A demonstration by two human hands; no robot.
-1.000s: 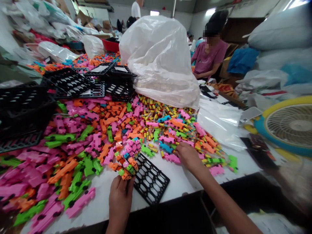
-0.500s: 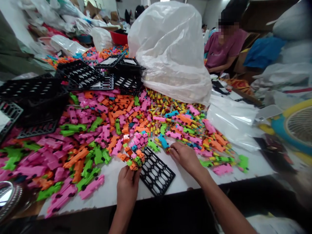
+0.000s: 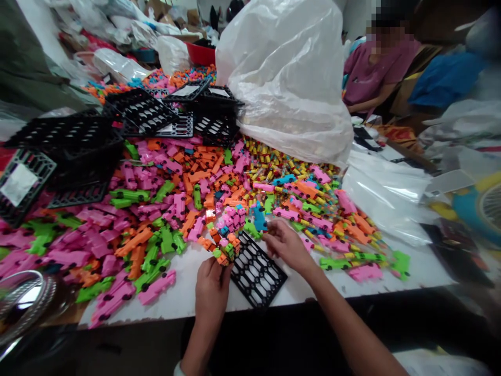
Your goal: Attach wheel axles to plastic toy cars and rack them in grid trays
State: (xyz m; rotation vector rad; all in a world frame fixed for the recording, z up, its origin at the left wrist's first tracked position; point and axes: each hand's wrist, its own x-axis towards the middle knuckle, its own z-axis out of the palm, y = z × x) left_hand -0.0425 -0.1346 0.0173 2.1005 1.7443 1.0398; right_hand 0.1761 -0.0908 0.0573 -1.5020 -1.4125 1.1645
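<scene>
no readable text, white labels (image 3: 19, 184) on black trays (image 3: 39, 161) illegible, small mark (image 3: 355, 80) on pink shirt (image 3: 368, 89) unreadable

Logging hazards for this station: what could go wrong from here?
The small toys bunched at the left hand could scatter if bumped. The black tray lies close to the front edge of the table, so a knock might push it over. The blue car by the right hand might slip among the loose cars.
</scene>
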